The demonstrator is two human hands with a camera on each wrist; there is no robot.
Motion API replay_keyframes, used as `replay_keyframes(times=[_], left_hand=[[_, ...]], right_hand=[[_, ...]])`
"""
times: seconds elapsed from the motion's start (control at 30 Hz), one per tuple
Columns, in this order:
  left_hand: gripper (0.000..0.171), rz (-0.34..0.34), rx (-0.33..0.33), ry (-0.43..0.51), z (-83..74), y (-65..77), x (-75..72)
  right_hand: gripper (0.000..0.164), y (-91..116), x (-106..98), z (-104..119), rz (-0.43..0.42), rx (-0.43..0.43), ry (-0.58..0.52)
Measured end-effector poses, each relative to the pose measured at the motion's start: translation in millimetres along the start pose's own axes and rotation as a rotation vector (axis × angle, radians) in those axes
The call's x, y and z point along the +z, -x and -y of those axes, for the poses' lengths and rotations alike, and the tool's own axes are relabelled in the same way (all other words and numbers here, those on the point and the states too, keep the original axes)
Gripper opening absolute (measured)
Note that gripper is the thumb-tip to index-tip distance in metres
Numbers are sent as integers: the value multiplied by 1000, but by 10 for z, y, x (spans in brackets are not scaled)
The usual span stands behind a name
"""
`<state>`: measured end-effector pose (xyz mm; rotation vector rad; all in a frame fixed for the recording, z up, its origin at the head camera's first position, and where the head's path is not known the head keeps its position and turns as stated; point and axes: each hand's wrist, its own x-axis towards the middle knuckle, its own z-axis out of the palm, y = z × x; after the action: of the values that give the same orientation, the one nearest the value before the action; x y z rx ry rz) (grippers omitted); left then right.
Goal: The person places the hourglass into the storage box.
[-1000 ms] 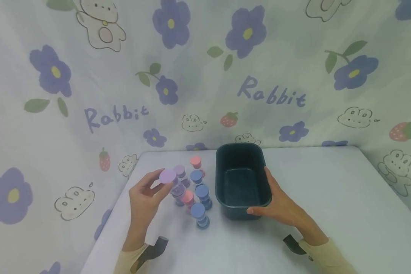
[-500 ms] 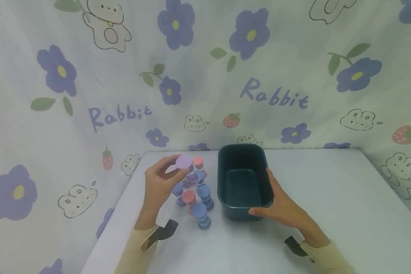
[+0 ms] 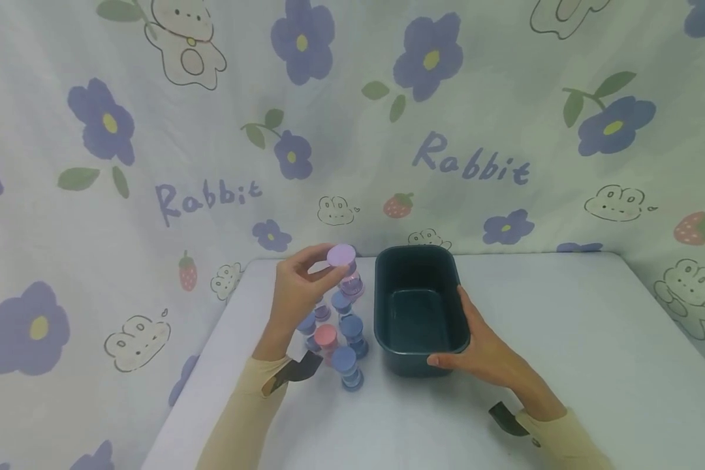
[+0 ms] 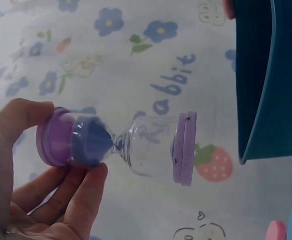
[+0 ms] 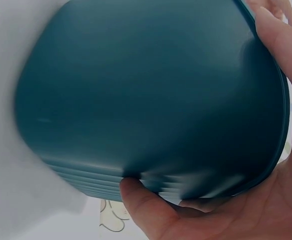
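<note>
My left hand [image 3: 298, 286] pinches a purple-capped hourglass [image 3: 342, 256] by its upper cap, above the back of a group of standing hourglasses. In the left wrist view, the thumb and fingers grip one end of this hourglass [image 4: 93, 140]; dark bluish sand fills the gripped half. My right hand [image 3: 482, 346] holds the dark teal bin [image 3: 414, 365] at its near right corner, thumb on the near side. The right wrist view shows the bin wall [image 5: 135, 100] with fingers [image 5: 146, 202] pressed against its ribbed side.
Left of the bin stand several hourglasses: a front blue one [image 3: 344, 360], a middle blue one [image 3: 352, 328], a pink one [image 3: 326, 336], and others partly hidden by the left hand. A white tabletop [image 3: 564, 326] meets a patterned curtain [image 3: 352, 130] at the back.
My left hand has carried the purple hourglass rightward and toward the back, closer to the bin; it now covers the rear pink hourglass. My right hand stays on the bin.
</note>
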<state>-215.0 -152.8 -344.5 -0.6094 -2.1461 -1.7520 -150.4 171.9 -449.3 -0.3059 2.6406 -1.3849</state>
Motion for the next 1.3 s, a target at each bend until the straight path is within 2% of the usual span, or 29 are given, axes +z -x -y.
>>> replay_keyframes(times=[0.17,0.3,0.6,0.9,1.17,1.3], left_hand=[[39,38,-38,12,33,-113,97],[39,57,-62,-31,71,-181,172],[36,108,-51,-63,168,-307,324],[36,143,-65,-93,175,-398,420],[40,175,-52,-124,211,-514,512],[46,194,-62,-179,224,-556,557]], right_hand=[[137,0,-7,12,4,4,-10],[137,0,-13,20,4,8,-4],[137,-8,-14,31,1,15,5],[137,5,-7,34,2,21,4],[137,1,-5,31,-1,15,13],[136,4,-5,29,1,19,8]])
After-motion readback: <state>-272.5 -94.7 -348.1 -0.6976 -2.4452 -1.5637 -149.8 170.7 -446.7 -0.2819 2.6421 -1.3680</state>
